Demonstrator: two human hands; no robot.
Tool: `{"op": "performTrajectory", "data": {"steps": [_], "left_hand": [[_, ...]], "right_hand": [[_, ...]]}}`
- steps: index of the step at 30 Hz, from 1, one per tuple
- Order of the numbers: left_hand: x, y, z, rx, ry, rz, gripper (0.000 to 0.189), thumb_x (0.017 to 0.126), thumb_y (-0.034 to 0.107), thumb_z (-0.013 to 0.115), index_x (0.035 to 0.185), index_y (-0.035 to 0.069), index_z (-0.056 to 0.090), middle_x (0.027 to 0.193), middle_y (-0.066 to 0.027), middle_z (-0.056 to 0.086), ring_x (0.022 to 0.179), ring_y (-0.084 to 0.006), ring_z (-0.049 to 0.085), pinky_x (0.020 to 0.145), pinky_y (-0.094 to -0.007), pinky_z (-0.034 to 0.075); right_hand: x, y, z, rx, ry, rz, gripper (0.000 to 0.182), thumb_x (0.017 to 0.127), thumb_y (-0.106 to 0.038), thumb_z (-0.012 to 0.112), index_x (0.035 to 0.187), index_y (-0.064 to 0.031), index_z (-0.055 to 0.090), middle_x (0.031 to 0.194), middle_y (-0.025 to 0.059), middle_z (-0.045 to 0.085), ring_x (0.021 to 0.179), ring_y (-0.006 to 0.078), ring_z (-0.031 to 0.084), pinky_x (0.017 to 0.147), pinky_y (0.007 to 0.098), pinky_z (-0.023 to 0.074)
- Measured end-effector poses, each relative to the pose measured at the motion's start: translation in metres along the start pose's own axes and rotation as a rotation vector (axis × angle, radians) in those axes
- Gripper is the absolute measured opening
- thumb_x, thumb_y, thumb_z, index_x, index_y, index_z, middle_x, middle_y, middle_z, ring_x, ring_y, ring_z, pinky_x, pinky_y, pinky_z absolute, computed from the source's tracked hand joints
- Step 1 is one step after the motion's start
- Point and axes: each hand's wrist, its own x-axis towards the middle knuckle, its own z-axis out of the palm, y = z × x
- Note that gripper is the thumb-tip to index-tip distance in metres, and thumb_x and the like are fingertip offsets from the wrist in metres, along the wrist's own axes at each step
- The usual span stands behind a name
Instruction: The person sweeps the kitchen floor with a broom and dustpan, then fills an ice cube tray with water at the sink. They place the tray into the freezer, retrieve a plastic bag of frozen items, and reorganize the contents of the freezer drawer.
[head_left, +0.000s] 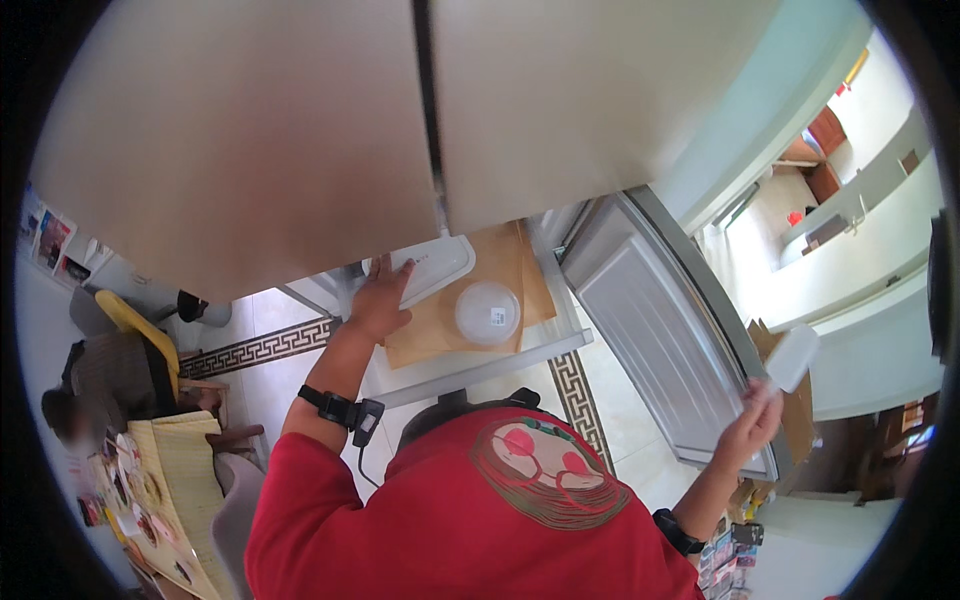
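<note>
My left hand (381, 301) lies on the lid of a white plastic container (439, 262), its fingers apart. That container sits in a pulled-out refrigerator drawer (480, 369), partly under the upper doors. Just to the right of my left hand, a round translucent plastic container (487, 313) with a small label rests on brown paper or cardboard (499, 262) in the drawer. Out to the right, beside the open lower door (645, 330), my right hand (752, 424) holds a blurred, whitish flat plastic piece (793, 358); its exact kind is unclear.
Two large closed refrigerator doors (247, 150) overhang the drawer's back. A cardboard box (799, 409) stands beyond the open lower door. At left are a table with dishes (172, 480), a grey chair (236, 525) and a seated person (112, 375). The tiled floor bears a patterned band (262, 347).
</note>
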Motion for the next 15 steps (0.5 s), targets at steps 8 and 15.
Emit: {"op": "performTrajectory", "data": {"steps": [8,15], "left_hand": [[-0.042,-0.014,0.012,-0.069,0.104,0.040,0.058,0.069,0.008,0.055,0.126,0.007,0.051,0.129,-0.0219,0.050,0.118,-0.0362,0.050,0.100,-0.0433,0.041],[-0.010,-0.011,-0.010,-0.013,0.141,-0.048,0.097,0.060,0.047,0.075,0.138,0.010,0.032,0.140,-0.0200,0.037,0.132,-0.0361,0.031,0.103,-0.0515,0.028]], "right_hand": [[0.008,-0.064,0.128,0.481,-1.120,0.073,0.020,0.093,-0.013,0.049,0.088,0.0011,0.063,0.084,0.0067,0.063,0.080,0.0146,0.058,0.073,0.0287,0.0454],[-0.021,-0.088,0.264,0.629,-1.441,0.129,0.022,0.094,-0.016,0.050,0.093,-0.0004,0.065,0.089,0.0054,0.065,0.085,0.0148,0.059,0.079,0.0289,0.0457]]}}
